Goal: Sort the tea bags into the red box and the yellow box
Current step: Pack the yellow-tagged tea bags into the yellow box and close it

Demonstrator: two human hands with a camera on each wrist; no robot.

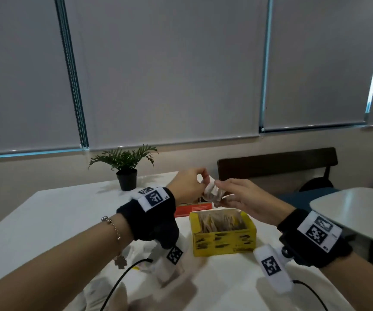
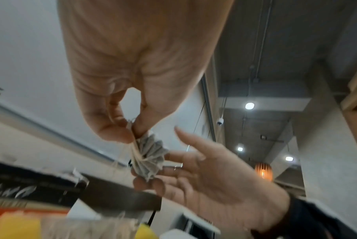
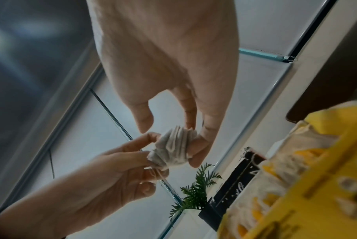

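Both hands meet above the two boxes. The left hand (image 1: pixel 186 184) pinches one end of a fanned bundle of tea bags (image 1: pixel 213 192), too tightly packed to count; the right hand (image 1: pixel 242 198) grasps the other end with its fingertips. Below, the yellow box (image 1: pixel 223 240) sits nearer, filled with tea bags, and the red box (image 1: pixel 192 209) lies just beyond it on the white table (image 1: pixel 46 221).

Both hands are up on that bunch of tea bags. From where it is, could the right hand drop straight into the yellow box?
Probably yes. The right hand holds the bunch of tea bags with the left hand, just above and behind the yellow box. The box is open-topped and nothing lies between.
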